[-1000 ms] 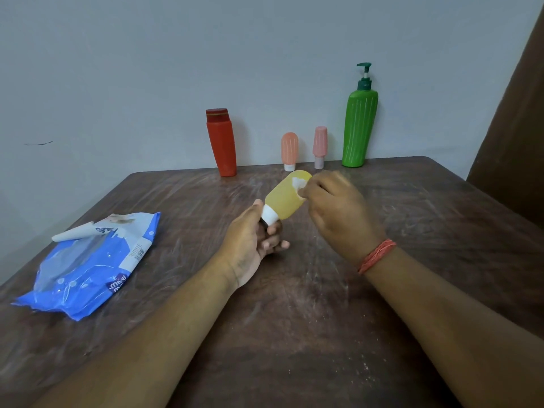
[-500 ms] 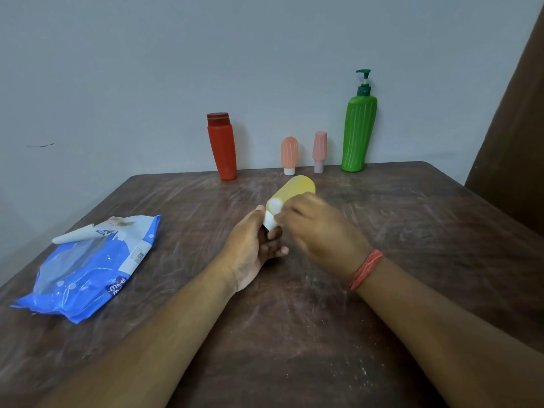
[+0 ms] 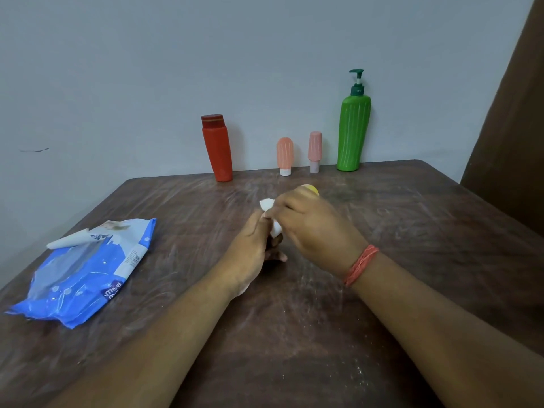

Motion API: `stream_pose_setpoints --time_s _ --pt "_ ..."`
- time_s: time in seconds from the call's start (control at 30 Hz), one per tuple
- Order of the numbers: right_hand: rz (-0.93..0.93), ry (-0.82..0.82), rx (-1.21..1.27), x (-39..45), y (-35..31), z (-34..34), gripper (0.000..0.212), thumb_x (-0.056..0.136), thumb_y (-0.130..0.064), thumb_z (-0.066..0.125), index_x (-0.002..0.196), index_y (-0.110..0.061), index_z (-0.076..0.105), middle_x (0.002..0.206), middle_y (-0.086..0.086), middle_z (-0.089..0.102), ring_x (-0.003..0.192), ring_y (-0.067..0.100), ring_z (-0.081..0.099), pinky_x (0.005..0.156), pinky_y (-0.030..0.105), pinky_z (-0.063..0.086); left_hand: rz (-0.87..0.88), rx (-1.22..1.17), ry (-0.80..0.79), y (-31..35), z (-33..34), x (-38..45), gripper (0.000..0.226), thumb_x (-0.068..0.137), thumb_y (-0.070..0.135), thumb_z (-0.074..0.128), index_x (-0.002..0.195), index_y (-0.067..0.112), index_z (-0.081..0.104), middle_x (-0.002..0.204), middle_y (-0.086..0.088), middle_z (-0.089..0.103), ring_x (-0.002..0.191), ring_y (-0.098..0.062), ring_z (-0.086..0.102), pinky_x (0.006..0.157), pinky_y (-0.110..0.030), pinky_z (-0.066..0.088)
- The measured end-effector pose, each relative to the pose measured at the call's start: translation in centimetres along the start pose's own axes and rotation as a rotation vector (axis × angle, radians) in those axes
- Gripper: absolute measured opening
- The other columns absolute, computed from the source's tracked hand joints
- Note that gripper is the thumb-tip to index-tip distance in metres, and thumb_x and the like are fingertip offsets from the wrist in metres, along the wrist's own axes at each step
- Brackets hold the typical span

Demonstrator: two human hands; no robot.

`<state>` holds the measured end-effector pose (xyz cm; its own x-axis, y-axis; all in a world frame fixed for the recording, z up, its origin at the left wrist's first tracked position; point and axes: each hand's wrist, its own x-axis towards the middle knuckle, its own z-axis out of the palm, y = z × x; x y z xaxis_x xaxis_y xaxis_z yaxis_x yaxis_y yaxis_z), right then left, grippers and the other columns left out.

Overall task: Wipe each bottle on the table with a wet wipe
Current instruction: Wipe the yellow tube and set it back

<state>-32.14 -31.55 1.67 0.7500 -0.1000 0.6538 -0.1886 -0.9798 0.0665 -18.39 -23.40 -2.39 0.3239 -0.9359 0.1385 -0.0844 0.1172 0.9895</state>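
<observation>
Progress: I judge we're mid-wipe on the yellow bottle [image 3: 309,189]; can't tell which others are done.
Left hand [image 3: 252,242]: clenched round bottle's lower end, table centre.
Right hand [image 3: 312,228]: pinches white wet wipe [image 3: 269,205] against bottle body.
Left to do, maybe: red bottle [image 3: 217,148] at 11 o'clock; two pink ribbed bottles [image 3: 284,156]; green pump bottle [image 3: 354,128] at 1.
Materials: smooth plastic bottles; crinkly blue wipe pack [image 3: 85,269] at 9; scuffed wood table [image 3: 412,231].

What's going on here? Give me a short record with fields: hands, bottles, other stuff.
left hand: grips the yellow bottle at its lower end
right hand: holds the white wipe round that bottle
waiting at wall: red bottle, peach bottle, pink bottle, green pump bottle, all upright
other: blue wipes pack on the table
</observation>
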Motion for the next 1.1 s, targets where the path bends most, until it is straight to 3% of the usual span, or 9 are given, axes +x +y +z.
stream_pose_setpoints --time_s 0.13,0.3,0.37,0.5,0.67,0.77,0.9,1.03,1.1 --pt "0.126 0.142 -0.052 0.0 2.1 -0.7 0.019 0.091 -0.004 0.061 0.107 -0.003 0.070 0.095 0.011 0.065 0.088 0.028 0.058 0.073 0.037 0.052 -0.038 -0.051 -0.002 0.2 0.1 0.1 0.034 0.110 0.039 0.031 0.112 0.016 0.057 0.069 0.005 0.047 0.052 -0.008 0.039 0.074 -0.034 0.055" --pt "0.308 0.204 0.026 -0.6 2.7 -0.9 0.024 0.082 0.009 0.067 0.104 0.001 0.071 0.096 0.016 0.064 0.087 0.033 0.061 0.074 0.043 0.053 -0.070 -0.216 -0.022 0.4 -0.1 0.3 0.032 0.111 0.035 0.030 0.114 0.014 0.054 0.065 0.003 0.044 0.048 -0.010 0.028 0.064 -0.031 0.055" --pt "0.253 0.151 0.076 -0.3 1.2 -0.5 0.025 0.079 0.010 0.068 0.102 0.001 0.071 0.097 0.017 0.064 0.087 0.033 0.062 0.075 0.040 0.052 -0.093 -0.320 0.010 0.6 -0.3 0.4 0.035 0.111 0.036 0.031 0.111 0.012 0.057 0.064 0.002 0.042 0.048 -0.011 0.027 0.060 -0.032 0.053" --pt "-0.011 -0.083 0.066 0.0 -1.5 0.4 0.022 0.078 0.009 0.066 0.098 -0.001 0.068 0.096 0.013 0.062 0.084 0.028 0.059 0.065 0.041 0.052 -0.130 -0.475 0.052 0.9 -0.9 0.5 0.053 0.110 0.037 0.033 0.083 0.015 0.073 0.060 -0.001 0.041 0.044 -0.011 0.029 0.055 -0.030 0.051" --pt "0.146 0.155 0.015 -0.1 0.8 -0.5 0.017 0.080 0.011 0.065 0.094 0.003 0.069 0.089 0.016 0.062 0.079 0.034 0.058 0.064 0.044 0.051 -0.179 -0.537 0.004 1.0 -0.8 0.5 0.038 0.110 0.038 0.033 0.111 0.011 0.061 0.063 0.002 0.039 0.044 -0.009 0.024 0.060 -0.031 0.055" --pt "-0.040 0.007 -0.005 -0.7 -0.5 0.1 0.016 0.079 0.009 0.065 0.092 -0.001 0.067 0.090 0.012 0.061 0.080 0.028 0.056 0.062 0.040 0.048 -0.194 -0.547 0.017 0.9 -0.8 0.4 0.042 0.110 0.039 0.033 0.108 0.010 0.064 0.062 0.001 0.038 0.044 -0.008 0.024 0.059 -0.030 0.055" --pt "0.149 0.183 -0.008 0.0 1.1 -0.4 0.014 0.085 0.006 0.064 0.096 0.001 0.070 0.091 0.014 0.063 0.083 0.032 0.059 0.067 0.043 0.052 -0.184 -0.552 0.006 1.1 -0.9 0.4 0.040 0.110 0.039 0.032 0.113 0.011 0.061 0.063 0.002 0.037 0.043 -0.007 0.024 0.061 -0.029 0.055" --pt "-0.082 0.025 -0.015 -0.5 -0.6 0.8 0.010 0.083 0.004 0.065 0.091 -0.002 0.067 0.090 0.012 0.061 0.080 0.029 0.057 0.064 0.041 0.049 -0.187 -0.542 0.034 0.9 -1.0 0.5 0.045 0.110 0.040 0.034 0.104 0.009 0.065 0.062 0.001 0.037 0.044 -0.007 0.025 0.060 -0.030 0.054" --pt "-0.031 0.070 -0.031 -0.4 0.3 0.6 0.016 0.080 0.007 0.068 0.094 -0.001 0.069 0.091 0.014 0.062 0.080 0.031 0.058 0.066 0.040 0.050 -0.187 -0.541 0.023 0.9 -1.0 0.5 0.042 0.110 0.039 0.034 0.108 0.009 0.063 0.062 0.002 0.037 0.044 -0.007 0.024 0.060 -0.030 0.054"
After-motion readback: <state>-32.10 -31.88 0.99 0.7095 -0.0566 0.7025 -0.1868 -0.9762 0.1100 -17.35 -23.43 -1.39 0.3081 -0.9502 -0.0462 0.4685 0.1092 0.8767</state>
